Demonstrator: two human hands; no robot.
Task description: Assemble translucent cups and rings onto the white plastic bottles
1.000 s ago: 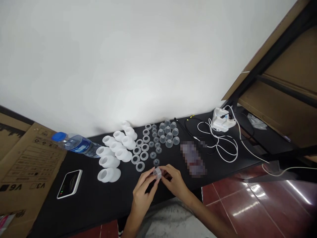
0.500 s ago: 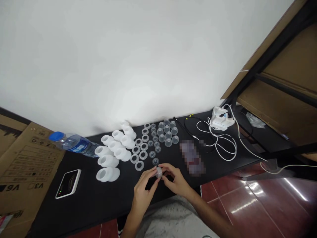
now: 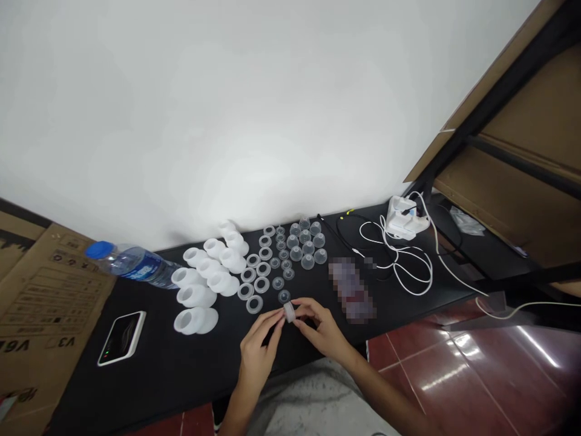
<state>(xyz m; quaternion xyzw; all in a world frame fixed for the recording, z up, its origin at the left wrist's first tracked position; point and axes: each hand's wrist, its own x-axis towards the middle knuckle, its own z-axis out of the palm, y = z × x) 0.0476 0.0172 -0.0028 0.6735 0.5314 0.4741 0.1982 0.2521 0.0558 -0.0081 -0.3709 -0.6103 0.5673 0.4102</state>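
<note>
The left hand (image 3: pixel 258 346) and right hand (image 3: pixel 320 330) come together above the black tabletop (image 3: pixel 149 381), both pinching a small clear plastic cup (image 3: pixel 289 312), its long axis seemingly pointing away from the person, with a loose clear cup (image 3: pixel 284 296) just beyond

Clear cup (image 3: pixel 289 312), black tabletop (image 3: pixel 154 378), blue bottle cap (image 3: pixel 100 249)
</note>
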